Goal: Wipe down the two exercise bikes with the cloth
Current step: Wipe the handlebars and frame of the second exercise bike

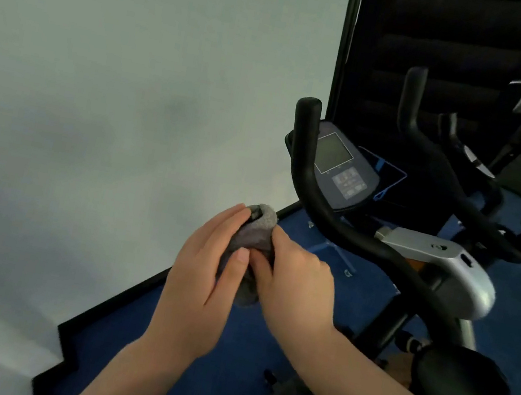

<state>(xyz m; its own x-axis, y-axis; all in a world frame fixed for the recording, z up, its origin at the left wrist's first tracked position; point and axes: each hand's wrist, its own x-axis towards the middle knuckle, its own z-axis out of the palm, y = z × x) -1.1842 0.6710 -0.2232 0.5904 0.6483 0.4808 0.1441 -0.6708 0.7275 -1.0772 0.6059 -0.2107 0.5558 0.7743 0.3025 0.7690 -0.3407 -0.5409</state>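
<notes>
Both hands closed on the grey cloth (252, 248), bunched between them in mid-air, left of the near bike (440, 274). Left hand (203, 277) cups it from the left, thumb across the front; right hand (296, 280) pinches the right side. Cloth touches nothing but our hands.

Looks like we're folding the cloth before a wipe. To do it well:
- Flatten it into a pad with a clean face out. A ball only wipes on a small patch.
- Leave one hand free, so it can steady the bike.
- Nearest target is the black handlebar (317, 200), just right of the cloth. We wrap the pad around the tube and slide along the bend, top end down to the stem.
- Console (341, 166) sits behind the bar: light pressure on screen and buttons.
- Saddle (459, 382) near right, silver frame cover (455, 266) between.

Second bike (434, 151) stands farther right, partly hidden. How much is already wiped we can't tell.
</notes>
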